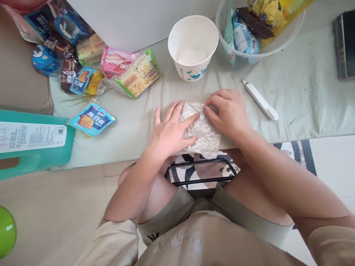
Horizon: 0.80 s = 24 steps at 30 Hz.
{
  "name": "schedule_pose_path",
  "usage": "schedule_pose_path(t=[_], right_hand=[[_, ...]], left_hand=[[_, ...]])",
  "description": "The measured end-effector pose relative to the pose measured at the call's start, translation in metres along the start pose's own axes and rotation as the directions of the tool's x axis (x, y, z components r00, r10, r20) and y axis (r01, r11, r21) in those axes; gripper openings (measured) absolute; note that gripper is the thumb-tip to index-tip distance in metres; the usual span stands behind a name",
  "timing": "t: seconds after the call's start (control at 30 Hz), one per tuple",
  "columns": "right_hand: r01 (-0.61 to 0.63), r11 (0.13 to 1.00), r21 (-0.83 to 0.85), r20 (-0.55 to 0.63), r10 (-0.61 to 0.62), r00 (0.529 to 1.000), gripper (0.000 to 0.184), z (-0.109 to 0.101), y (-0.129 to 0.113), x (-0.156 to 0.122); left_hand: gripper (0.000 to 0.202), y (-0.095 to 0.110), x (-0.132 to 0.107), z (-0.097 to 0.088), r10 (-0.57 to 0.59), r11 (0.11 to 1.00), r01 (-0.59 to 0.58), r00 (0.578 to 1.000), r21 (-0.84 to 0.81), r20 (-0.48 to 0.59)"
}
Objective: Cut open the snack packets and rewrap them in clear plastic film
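A crinkled, see-through piece of plastic wrap lies at the front edge of the cloth-covered surface, between my hands. My left hand rests on its left side with the fingers spread. At the wrap's upper right edge, my right hand has thumb and fingertips pinched together on the plastic. Whether anything lies inside the wrap I cannot tell. Just beyond stands a white paper cup with a blue-green leaf print. A white box cutter lies to the right of my right hand.
Wrapped snacks, including a soda biscuit pack and a blue snack packet, lie at the left. A clear plastic bowl holds more packets. A teal container is at far left, a dark phone-like object at far right.
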State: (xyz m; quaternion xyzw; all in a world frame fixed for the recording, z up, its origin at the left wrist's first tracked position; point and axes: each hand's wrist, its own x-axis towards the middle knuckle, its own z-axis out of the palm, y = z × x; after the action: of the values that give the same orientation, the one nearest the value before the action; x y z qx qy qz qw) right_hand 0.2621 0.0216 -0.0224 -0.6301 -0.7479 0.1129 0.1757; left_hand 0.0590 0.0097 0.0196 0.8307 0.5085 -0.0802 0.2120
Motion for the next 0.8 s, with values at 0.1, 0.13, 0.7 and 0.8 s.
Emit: schedule_pose_path(t=[0.1,0.13,0.7,0.8], right_hand=[[-0.036,0.999,0.013,0.005,0.036,0.999,0.021,0.001,0.001,0.002],[-0.045,0.999,0.017,0.001,0.045,0.999,0.02,0.001,0.001,0.002],[0.084,0.996,-0.008,-0.092,-0.085,0.992,0.032,-0.014,-0.014,-0.014],[0.227,0.972,0.06,0.003,-0.228,0.974,0.031,-0.008,-0.015,-0.023]], left_hand=[[0.066,0.0,-0.001,-0.001,0.003,1.0,-0.003,1.0,-0.009,0.001],[0.065,0.0,-0.001,-0.001,0.003,1.0,-0.003,1.0,-0.013,0.0],[0.029,-0.017,0.019,0.002,-0.214,0.96,0.144,0.931,-0.241,-0.294],[0.025,-0.021,0.02,0.005,-0.229,0.962,0.163,0.919,-0.221,-0.32]])
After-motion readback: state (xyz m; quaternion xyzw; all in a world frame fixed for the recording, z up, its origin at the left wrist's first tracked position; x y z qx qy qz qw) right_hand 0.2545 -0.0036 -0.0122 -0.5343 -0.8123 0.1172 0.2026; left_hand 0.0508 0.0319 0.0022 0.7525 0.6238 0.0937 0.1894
